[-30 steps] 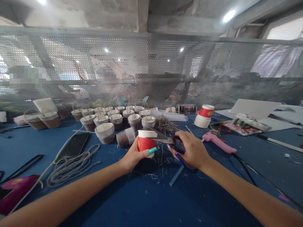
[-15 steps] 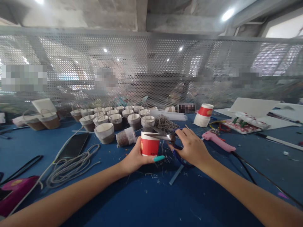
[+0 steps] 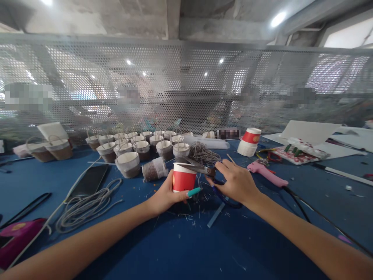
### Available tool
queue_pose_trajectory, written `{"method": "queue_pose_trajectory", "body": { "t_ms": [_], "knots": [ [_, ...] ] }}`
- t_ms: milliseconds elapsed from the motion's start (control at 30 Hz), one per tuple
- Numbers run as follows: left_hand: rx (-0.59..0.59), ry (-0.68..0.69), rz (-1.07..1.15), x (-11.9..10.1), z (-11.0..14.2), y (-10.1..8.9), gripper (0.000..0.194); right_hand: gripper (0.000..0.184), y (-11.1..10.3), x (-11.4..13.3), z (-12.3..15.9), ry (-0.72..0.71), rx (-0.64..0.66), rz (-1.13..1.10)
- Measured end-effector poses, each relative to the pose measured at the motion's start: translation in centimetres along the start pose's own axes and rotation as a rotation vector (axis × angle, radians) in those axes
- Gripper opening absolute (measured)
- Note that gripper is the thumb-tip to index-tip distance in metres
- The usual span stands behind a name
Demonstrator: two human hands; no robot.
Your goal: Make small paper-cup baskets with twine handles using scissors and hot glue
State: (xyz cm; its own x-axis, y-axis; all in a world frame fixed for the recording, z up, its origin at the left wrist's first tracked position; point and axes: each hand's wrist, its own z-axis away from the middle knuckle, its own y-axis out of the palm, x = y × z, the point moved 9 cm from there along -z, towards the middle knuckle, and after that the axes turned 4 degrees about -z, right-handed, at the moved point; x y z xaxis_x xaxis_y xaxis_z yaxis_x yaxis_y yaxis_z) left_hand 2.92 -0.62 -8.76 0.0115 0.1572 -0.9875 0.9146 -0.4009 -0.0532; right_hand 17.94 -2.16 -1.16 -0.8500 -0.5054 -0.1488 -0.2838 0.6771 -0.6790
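My left hand (image 3: 166,194) is wrapped round a red and white paper cup (image 3: 183,179), held upright above the blue table, its thumb with a long teal nail across the lower front. My right hand (image 3: 234,181) grips the blue handles of a pair of scissors (image 3: 204,170). The blades point left and lie at the cup's rim; I cannot tell whether they touch the paper. Behind the cup rests a heap of grey cord (image 3: 204,152). A cord-wrapped cup (image 3: 154,169) lies on its side just left of it.
Several small cups with handles (image 3: 142,149) stand at the back left. A coil of grey cord (image 3: 84,208) and a dark phone (image 3: 89,181) lie left. On the right are a stack of paper cups (image 3: 249,142), a pink glue gun (image 3: 268,175) and white sheets (image 3: 309,132). A perforated metal screen (image 3: 186,85) stands behind.
The scissor blades look slightly closer together, still at the cup's rim. Both hands keep their holds. The whole view has shifted slightly.
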Motion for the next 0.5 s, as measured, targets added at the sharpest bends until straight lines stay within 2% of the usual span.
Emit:
{"method": "queue_pose_trajectory", "body": {
  "t_ms": [367, 500],
  "knots": [
    [-0.067, -0.011, -0.007, 0.2, -0.4, -0.8, 0.056, 0.027, -1.1, 0.5, -0.1, -0.130, -0.071, -0.027],
    [-0.085, -0.009, -0.033, 0.5, -0.5, -1.1, 0.057, 0.029, -1.2, 0.6, -0.1, -0.134, -0.094, 0.000]
  ]
}}
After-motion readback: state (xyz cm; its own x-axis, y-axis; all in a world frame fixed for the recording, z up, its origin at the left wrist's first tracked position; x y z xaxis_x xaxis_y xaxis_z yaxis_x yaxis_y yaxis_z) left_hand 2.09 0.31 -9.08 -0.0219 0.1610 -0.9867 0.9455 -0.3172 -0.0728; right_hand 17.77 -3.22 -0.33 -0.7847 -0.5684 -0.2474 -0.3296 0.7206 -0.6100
